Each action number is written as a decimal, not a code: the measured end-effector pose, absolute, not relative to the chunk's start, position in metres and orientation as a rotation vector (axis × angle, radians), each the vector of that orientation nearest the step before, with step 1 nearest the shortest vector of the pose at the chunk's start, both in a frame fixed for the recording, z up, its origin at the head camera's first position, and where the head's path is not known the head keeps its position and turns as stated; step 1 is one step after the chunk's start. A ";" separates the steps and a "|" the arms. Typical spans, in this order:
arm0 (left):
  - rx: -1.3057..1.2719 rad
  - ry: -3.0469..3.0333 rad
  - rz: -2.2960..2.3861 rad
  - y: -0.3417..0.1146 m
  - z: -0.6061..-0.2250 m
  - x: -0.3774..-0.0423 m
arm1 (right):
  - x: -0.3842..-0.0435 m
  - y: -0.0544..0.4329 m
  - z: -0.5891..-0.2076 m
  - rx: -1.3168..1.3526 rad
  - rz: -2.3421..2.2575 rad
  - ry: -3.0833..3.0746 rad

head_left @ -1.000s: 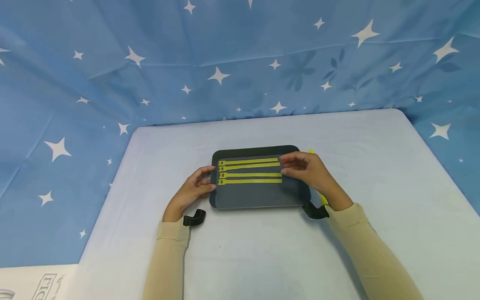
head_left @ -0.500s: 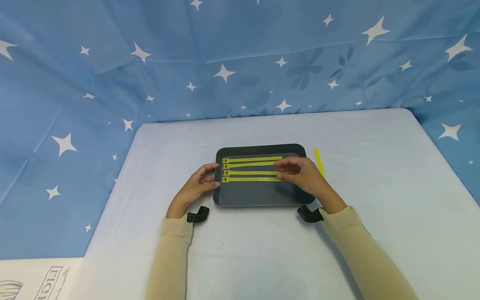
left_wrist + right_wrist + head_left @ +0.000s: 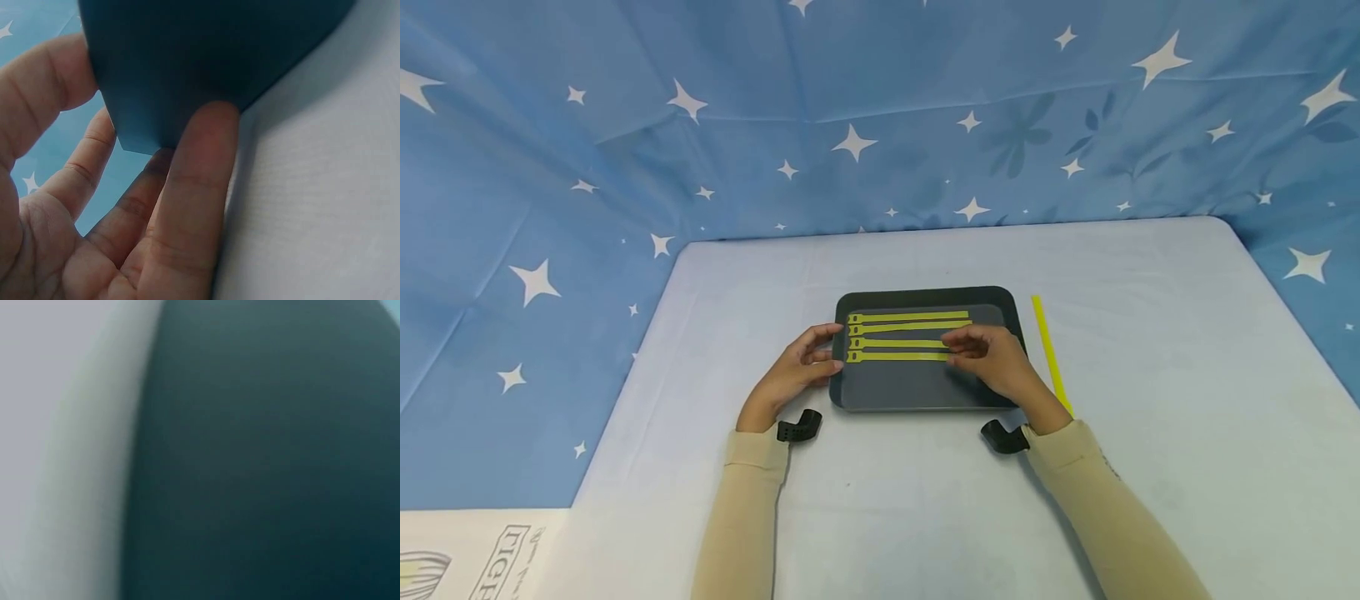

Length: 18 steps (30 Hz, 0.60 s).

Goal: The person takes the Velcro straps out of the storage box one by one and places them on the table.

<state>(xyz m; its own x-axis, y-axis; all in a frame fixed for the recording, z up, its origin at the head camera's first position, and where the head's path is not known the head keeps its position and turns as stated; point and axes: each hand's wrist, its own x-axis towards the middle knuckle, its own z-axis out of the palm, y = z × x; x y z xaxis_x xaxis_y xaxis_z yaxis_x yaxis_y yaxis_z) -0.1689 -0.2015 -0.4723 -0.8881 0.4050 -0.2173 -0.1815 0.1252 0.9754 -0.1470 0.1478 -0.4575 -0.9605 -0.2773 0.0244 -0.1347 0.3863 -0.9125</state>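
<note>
Head view looks down at the tray [image 3: 898, 388]; wrist views crowd it.

Your left hand [image 3: 792, 372] holds the dark tray [image 3: 898, 390] at its left end; your right hand [image 3: 997, 358] covers the right ends of its two nearest yellow straps [image 3: 898, 357].

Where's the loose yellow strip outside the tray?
In the head view, the yellow strip lies on the white table right of the tray, its near end by the right sleeve.

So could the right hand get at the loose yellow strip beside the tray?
Probably yes: the yellow strip lies beside the tray, near the right hand, with most of it uncovered.
</note>
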 end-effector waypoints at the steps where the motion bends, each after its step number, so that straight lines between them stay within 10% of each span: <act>1: 0.214 1.979 1.811 -0.201 -0.472 -0.169 | -0.147 0.147 -0.459 -0.367 -1.616 2.516; 18: 0.205 1.982 1.816 -0.200 -0.472 -0.168 | -0.145 0.137 -0.464 -0.353 -1.289 2.738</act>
